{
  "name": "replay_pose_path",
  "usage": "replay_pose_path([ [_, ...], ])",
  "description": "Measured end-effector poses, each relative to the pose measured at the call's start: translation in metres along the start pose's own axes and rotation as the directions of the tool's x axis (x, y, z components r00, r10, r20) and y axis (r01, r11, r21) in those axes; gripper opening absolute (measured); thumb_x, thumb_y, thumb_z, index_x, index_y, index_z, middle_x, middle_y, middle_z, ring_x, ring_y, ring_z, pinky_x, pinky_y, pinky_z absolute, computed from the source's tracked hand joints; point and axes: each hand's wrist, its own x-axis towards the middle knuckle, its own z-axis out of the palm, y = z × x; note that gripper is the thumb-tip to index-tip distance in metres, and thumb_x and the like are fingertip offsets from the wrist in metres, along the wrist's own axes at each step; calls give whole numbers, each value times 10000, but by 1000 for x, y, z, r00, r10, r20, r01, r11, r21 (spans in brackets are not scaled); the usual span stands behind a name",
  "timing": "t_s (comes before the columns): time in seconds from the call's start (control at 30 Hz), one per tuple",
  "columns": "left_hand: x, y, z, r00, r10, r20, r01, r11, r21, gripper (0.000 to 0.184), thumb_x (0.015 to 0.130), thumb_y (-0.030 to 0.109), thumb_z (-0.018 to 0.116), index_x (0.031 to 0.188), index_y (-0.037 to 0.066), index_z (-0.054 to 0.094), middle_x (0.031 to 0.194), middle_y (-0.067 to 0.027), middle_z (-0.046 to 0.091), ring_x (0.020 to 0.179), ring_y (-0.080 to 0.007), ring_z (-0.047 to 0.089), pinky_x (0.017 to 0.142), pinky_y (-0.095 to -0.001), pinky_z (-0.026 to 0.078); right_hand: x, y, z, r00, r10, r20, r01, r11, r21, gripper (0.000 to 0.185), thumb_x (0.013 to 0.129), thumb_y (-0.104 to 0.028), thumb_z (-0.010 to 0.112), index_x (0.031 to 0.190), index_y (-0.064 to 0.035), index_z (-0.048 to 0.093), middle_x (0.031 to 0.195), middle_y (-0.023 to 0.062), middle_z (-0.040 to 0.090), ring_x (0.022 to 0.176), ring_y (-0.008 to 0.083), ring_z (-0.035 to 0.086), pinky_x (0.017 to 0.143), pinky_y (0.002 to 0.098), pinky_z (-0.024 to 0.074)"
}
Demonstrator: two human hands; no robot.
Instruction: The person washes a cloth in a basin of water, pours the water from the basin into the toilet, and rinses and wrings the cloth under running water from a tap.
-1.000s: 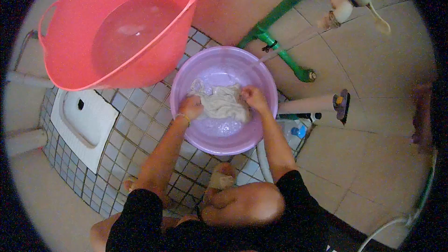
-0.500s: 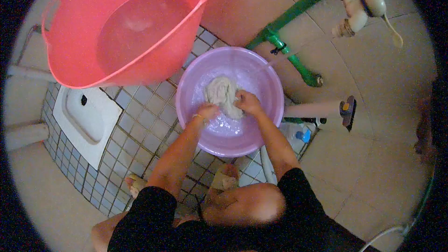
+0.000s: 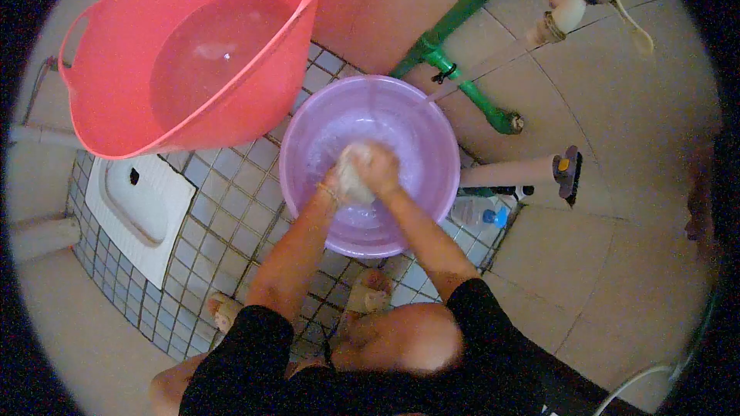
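A wet, pale cloth [image 3: 354,180] is bunched between my two hands over the purple basin [image 3: 447,166]. From the upper right, my right hand [image 3: 378,169] is closed over the cloth, its fingers blurred by motion. My left hand [image 3: 332,179] grips the cloth's left side, and the cloth partly hides its fingers. Shallow, sudsy-looking water [image 3: 368,219] lies in the basin beneath them.
A big red tub [image 3: 262,119] holding water stands at the upper left. From the tap [image 3: 566,15] a thin stream runs toward the basin. A squat toilet [image 3: 142,208], a green pipe [image 3: 462,19] and a clear bottle with a blue cap [image 3: 493,217] are around it.
The cloth was spread lower in the basin with my hands apart at its sides. Now it is gathered up, and my right hand has come left against it. The view has shifted slightly.
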Motion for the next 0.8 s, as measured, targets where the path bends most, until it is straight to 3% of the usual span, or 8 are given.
replay_pose_path([
  [0.13,-10,26,23,951,308,-4,-261,812,522,189,797,148,518,955,49,549,889,-34,576,854,-151,542,733,-280,439,34,3,-71,998,-8,-69,7,1000,-20,213,721,-255,591,830,-73,571,788,116,558,745,287,542,666,388,434],
  [0.2,-26,63,41,787,617,-5,-304,395,867,244,696,17,523,930,77,557,851,-75,574,833,-223,546,755,-316,427,31,2,-90,984,-7,-180,19,998,65,231,742,-253,563,866,-58,573,930,142,574,870,290,541,730,395,428],
  [0.27,-32,84,17,607,692,390,-314,-241,918,321,624,-32,527,920,87,559,849,-107,566,831,-271,539,772,-340,417,25,57,-95,929,268,257,-325,922,212,282,696,-162,593,951,-56,538,899,123,539,838,268,526,727,369,424],
  [0.37,-49,70,22,649,634,421,4,-556,831,402,547,-64,510,915,90,561,871,-145,546,845,-330,514,800,-360,401,21,54,-88,922,292,254,-304,953,9,389,663,-123,623,1029,-55,508,955,131,514,857,266,517,750,364,419],
  [0.43,-49,54,46,588,767,257,140,-409,902,384,566,-57,510,920,83,562,884,-144,544,871,-329,511,794,-363,409,15,55,-57,986,-96,-136,55,958,-280,454,656,-135,628,1082,-58,492,1073,176,478,946,295,493,816,364,401],
  [0.6,-19,11,-7,744,667,-35,130,-94,987,339,632,15,537,967,64,551,921,-140,551,903,-310,516,771,-361,428,14,13,-46,755,398,520,-350,917,-194,433,614,-173,633,1021,-53,547,1152,208,404,1038,350,415,887,383,346],
  [0.73,-6,12,-33,565,783,-260,54,280,959,331,717,178,568,1025,67,522,912,-120,570,869,-261,537,766,-346,430,9,55,-38,993,84,-82,-106,941,-322,373,605,-224,651,930,-52,592,1113,190,444,1017,332,436,886,384,347],
  [0.8,-4,10,-15,663,545,-514,-33,706,707,347,754,271,551,1043,85,506,890,-93,575,840,-235,545,766,-337,430,-6,63,0,990,108,91,-120,983,136,325,585,-176,647,880,-53,587,945,110,516,923,278,489,837,358,374],
])
